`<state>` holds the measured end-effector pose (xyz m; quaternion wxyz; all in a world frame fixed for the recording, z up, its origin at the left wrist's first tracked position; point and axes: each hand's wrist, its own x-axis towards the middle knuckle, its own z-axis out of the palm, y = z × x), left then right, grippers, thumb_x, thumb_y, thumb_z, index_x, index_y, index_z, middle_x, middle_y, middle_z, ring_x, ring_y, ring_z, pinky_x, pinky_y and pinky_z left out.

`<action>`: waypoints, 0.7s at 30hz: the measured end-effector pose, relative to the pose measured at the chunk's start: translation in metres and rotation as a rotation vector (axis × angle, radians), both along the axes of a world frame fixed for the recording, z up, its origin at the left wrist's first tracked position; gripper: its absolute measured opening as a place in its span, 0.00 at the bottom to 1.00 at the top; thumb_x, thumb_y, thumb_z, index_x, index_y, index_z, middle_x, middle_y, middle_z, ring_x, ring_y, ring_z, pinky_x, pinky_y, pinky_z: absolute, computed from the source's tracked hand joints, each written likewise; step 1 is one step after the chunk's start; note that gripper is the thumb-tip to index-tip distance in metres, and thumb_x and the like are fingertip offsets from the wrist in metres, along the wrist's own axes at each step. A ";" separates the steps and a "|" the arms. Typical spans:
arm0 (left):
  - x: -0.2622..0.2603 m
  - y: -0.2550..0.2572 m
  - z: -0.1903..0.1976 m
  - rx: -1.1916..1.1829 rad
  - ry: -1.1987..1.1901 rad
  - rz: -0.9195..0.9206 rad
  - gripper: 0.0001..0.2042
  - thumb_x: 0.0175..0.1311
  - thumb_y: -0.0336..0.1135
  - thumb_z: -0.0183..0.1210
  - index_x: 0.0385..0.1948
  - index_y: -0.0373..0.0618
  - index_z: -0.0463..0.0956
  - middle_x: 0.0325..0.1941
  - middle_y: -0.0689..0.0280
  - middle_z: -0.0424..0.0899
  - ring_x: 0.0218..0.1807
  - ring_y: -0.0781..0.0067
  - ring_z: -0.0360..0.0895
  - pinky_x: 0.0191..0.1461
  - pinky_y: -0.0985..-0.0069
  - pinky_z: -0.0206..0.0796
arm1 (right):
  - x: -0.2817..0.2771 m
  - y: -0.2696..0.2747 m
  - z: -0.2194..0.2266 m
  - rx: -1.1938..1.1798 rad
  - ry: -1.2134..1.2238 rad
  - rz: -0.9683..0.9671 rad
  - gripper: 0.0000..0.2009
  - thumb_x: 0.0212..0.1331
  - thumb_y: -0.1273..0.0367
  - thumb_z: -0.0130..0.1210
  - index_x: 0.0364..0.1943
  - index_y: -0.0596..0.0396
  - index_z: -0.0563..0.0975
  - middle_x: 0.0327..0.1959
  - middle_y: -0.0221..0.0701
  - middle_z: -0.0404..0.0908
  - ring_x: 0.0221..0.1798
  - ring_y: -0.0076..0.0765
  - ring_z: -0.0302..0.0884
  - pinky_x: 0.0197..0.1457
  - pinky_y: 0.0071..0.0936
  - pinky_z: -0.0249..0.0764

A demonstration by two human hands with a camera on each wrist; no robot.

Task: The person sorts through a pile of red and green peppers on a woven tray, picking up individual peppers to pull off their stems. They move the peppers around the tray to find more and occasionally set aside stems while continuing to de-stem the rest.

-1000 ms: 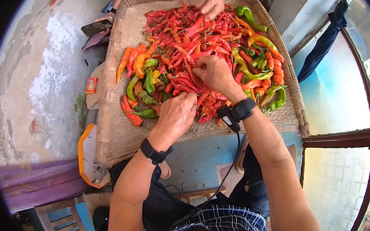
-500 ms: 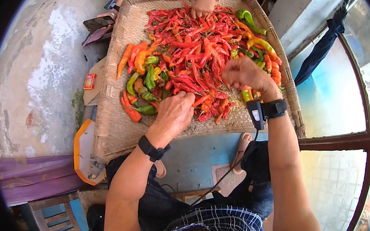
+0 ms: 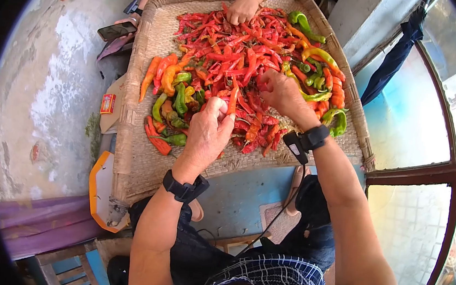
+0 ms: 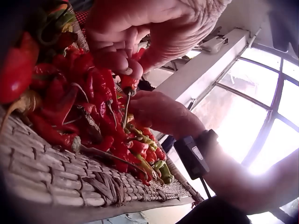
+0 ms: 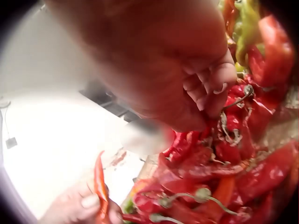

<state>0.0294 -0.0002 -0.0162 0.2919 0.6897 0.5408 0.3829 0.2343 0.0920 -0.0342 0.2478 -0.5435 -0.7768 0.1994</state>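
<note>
My left hand (image 3: 209,132) pinches an orange-red chili pepper (image 3: 233,99) between thumb and fingers, its tip pointing up in the right wrist view and its stem hanging down in the left wrist view. The right hand (image 3: 284,96) reaches into the middle of the red chili pile (image 3: 227,60), fingers bent and fingertips among the peppers. In the right wrist view its fingertips (image 5: 217,95) are right beside a dried stem; I cannot tell whether they grip a pepper. A large woven tray (image 3: 142,181) bears the whole heap.
Green and yellow peppers (image 3: 181,99) lie left of the pile, more green and orange ones (image 3: 340,120) at the right. Across the tray another person's hand (image 3: 244,6) touches the chilies; their other hand holds a phone (image 3: 115,31). A window (image 3: 418,106) stands on the right.
My left hand has lifted a chili pepper upright from the pile's near edge. My right hand swung out to the right, then came back into the pile. The other person's hand shifted slightly left.
</note>
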 end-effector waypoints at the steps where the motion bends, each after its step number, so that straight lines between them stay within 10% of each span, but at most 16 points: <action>1: 0.000 0.001 -0.001 0.043 -0.083 0.004 0.06 0.61 0.28 0.56 0.34 0.39 0.68 0.20 0.68 0.74 0.21 0.83 0.69 0.25 0.79 0.63 | 0.003 0.003 0.002 0.034 0.079 0.026 0.10 0.46 0.72 0.58 0.34 0.59 0.77 0.21 0.32 0.77 0.24 0.29 0.75 0.29 0.29 0.71; 9: -0.010 -0.005 -0.005 -0.171 -0.204 -0.056 0.10 0.63 0.29 0.55 0.43 0.38 0.68 0.25 0.71 0.75 0.23 0.85 0.69 0.27 0.84 0.64 | 0.031 -0.023 0.074 -0.643 0.290 0.094 0.09 0.57 0.67 0.57 0.35 0.58 0.81 0.25 0.27 0.79 0.28 0.25 0.76 0.33 0.18 0.73; 12: -0.009 -0.005 -0.009 -0.161 -0.188 -0.063 0.10 0.63 0.30 0.55 0.44 0.39 0.68 0.26 0.71 0.75 0.24 0.85 0.70 0.28 0.83 0.65 | 0.011 -0.021 0.069 -0.209 0.983 0.116 0.14 0.56 0.64 0.61 0.40 0.59 0.79 0.26 0.28 0.80 0.30 0.25 0.77 0.34 0.19 0.73; 14: -0.007 -0.006 -0.008 -0.152 -0.202 -0.060 0.11 0.64 0.30 0.55 0.44 0.38 0.68 0.26 0.71 0.75 0.24 0.85 0.70 0.29 0.83 0.65 | 0.005 -0.012 0.055 -0.042 1.006 0.052 0.19 0.55 0.61 0.62 0.47 0.59 0.76 0.28 0.33 0.82 0.32 0.29 0.79 0.37 0.26 0.75; 16: -0.006 -0.006 -0.004 -0.206 -0.296 -0.073 0.11 0.64 0.30 0.55 0.45 0.38 0.68 0.27 0.70 0.74 0.24 0.84 0.70 0.30 0.83 0.66 | 0.003 -0.012 0.044 -0.105 0.102 0.091 0.19 0.55 0.63 0.61 0.48 0.57 0.76 0.27 0.34 0.81 0.31 0.30 0.79 0.36 0.29 0.75; 21: -0.003 0.002 0.002 -0.219 -0.281 -0.050 0.11 0.64 0.30 0.55 0.45 0.38 0.68 0.28 0.70 0.74 0.25 0.84 0.70 0.30 0.83 0.66 | -0.016 -0.013 0.002 -0.118 -0.007 0.162 0.17 0.50 0.67 0.62 0.44 0.57 0.77 0.26 0.35 0.81 0.30 0.34 0.80 0.36 0.31 0.74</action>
